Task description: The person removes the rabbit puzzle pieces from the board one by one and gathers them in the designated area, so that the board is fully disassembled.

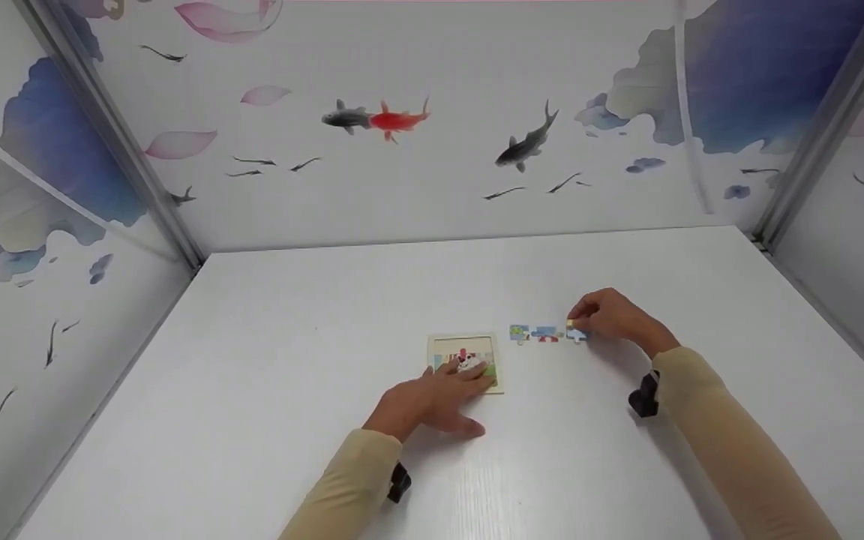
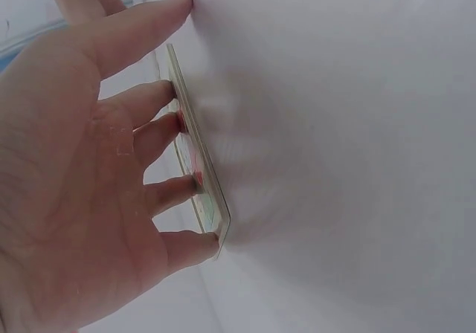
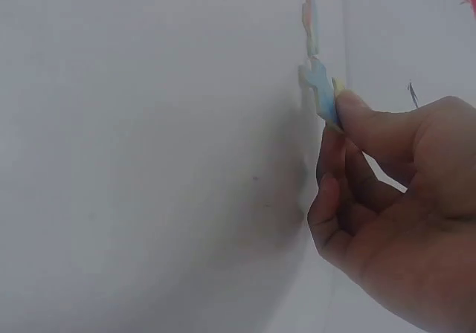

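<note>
My left hand (image 1: pixel 443 397) lies with spread fingers on a square puzzle board (image 1: pixel 499 367) with a raised pale frame. A cartoon animal picture shows between the fingers, which cover its lower part. In the left wrist view the fingertips (image 2: pixel 186 184) press on the board, while the thumb stands off to the side. My right hand (image 1: pixel 616 315) pinches a blue puzzle piece (image 3: pixel 324 91) with a yellow corner between thumb and fingers. Beside it in a row lie a blue and red puzzle piece (image 1: pixel 547 333) and a blue and green puzzle piece (image 1: pixel 519 332).
The white table (image 1: pixel 252 375) is bounded at the back by a wall panel (image 1: pixel 417 195) painted with fish and petals. Side panels stand left and right, joined by grey metal posts (image 1: pixel 124 142). Black wrist-worn devices (image 1: pixel 646 395) sit under both sleeves.
</note>
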`<state>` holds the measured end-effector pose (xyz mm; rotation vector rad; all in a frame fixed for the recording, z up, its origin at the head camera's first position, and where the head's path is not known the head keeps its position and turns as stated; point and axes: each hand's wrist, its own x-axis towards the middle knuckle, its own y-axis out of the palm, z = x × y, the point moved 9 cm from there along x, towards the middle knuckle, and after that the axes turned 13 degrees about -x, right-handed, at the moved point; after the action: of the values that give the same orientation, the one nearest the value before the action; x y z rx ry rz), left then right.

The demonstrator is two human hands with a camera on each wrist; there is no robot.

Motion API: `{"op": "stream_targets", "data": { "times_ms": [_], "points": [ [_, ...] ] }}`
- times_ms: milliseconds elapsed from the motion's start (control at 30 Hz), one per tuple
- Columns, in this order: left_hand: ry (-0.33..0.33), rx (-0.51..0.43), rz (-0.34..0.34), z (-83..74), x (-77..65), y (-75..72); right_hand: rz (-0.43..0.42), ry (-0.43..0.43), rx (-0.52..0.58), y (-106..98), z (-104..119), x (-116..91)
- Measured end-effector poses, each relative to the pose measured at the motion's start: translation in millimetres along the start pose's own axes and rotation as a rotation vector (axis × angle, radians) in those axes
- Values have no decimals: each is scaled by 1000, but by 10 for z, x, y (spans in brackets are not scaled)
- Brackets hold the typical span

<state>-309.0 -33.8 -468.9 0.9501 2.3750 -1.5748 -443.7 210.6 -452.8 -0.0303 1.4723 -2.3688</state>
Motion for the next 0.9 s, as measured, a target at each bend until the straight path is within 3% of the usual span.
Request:
{"op": "stream_targets", "data": {
  "times_ms": [233, 467, 600, 733, 900],
  "points": [
    [0, 7, -6, 4, -36, -14, -7, -33, -30, 48, 24, 13],
    [33, -18, 0, -23, -36, 22, 33, -6, -60, 114, -23, -6],
    [38, 1, -17, -21, -27, 28, 23, -19, -50, 96, 84, 7],
    [30, 13, -93, -43, -46, -9, -15, -67, -32, 47, 309, 46],
    [-14, 45, -244, -81, -124, -60, -44, -120, -22, 57, 616, 97]
  ]
}}
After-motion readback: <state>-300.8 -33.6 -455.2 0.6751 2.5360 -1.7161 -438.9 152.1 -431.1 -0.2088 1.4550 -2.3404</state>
